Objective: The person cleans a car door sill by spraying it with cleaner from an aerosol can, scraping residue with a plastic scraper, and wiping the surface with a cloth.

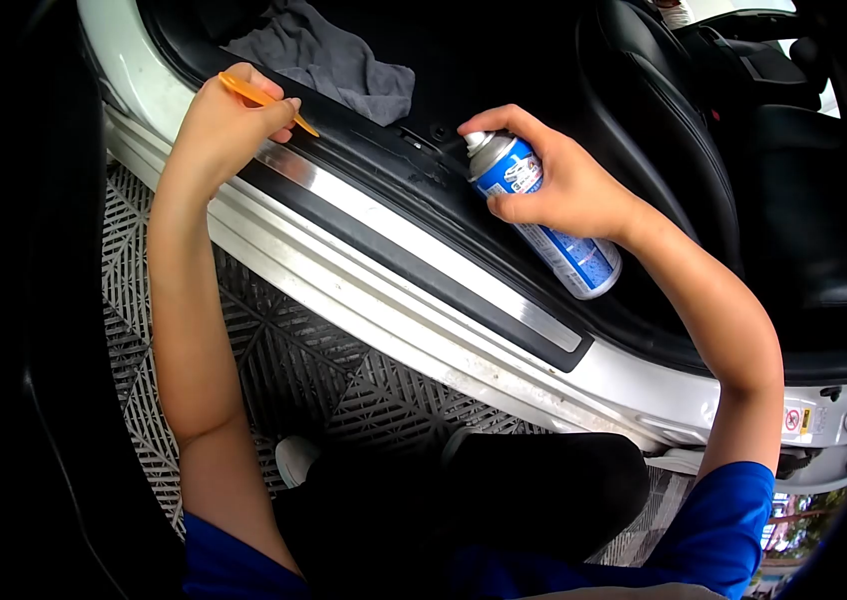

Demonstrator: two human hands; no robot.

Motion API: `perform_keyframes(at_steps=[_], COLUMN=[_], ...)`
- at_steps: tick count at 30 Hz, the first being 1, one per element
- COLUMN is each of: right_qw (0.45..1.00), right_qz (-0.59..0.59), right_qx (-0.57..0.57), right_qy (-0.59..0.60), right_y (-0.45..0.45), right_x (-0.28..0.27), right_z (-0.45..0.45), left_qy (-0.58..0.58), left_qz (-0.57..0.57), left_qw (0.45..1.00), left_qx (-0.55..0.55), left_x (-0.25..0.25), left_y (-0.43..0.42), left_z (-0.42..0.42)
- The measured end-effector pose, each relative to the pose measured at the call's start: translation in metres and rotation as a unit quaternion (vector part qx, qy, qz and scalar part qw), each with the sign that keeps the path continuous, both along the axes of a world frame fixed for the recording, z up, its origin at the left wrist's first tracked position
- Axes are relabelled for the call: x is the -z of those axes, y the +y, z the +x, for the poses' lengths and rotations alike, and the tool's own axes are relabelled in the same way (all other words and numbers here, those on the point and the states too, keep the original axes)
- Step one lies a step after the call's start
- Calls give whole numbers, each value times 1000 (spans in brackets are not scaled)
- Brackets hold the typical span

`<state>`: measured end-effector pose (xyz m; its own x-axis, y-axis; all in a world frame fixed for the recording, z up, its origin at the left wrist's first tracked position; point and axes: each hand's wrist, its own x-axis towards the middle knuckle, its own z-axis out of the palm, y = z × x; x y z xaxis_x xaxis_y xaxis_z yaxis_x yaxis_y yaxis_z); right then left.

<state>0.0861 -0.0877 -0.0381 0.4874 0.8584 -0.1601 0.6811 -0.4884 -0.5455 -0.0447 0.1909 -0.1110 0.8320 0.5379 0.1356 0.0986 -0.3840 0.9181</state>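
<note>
My left hand (229, 125) is closed around a slim orange plastic-handled tool (252, 92), whose narrow end points down towards the black door sill trim (374, 190). Whether it ends in a brush or a blade I cannot make out. In my right hand (574, 185) is a blue and white aerosol spray can (584, 262), tilted, with my index finger on its white nozzle. The nozzle faces the inner sill, where some wet-looking marks show. A metal scuff plate (424, 245) runs along the white sill below both hands.
A crumpled grey cloth (334, 65) lies inside the car beyond my left hand. The black seat (664, 130) rises behind my right hand. Under me is grey slatted floor matting (374, 400). A dark door panel (64, 300) stands at the left.
</note>
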Motion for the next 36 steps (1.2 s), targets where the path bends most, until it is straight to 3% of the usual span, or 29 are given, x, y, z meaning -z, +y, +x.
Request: perform_keyframes(at_steps=[12,14,17,25,27,29,33,36], right_qw=[999,996,995,997,998,998,999,995], right_qz=[-1,87,95,-73,-65,66,34,78], right_qx=[19,-7,-7,-5,2,-19,-38,-52], right_qy=[-30,0,-14,-13,-14,-11,-16,-23], right_y=[21,14,17,-15,-17,-15,-12,-7], right_x=[1,3,-3,-15,-12,-6,-1,1], right_z=[-6,-4,-5,-8,-8,-9,-12,-12], left_qy=[-13,-17,-15,-13,-9,-2,-2,2], left_qz=[16,12,14,12,20,30,19,26], left_qw=[1000,1000,1000,1000,1000,1000,1000,1000], left_qx=[-2,-3,4,2,-3,-4,7,11], left_x=[-1,0,-1,0,-1,-2,-4,-4], left_y=[-4,-5,-4,-4,-4,-5,-7,-6], left_z=[-3,-3,-1,-2,-1,1,-1,-3])
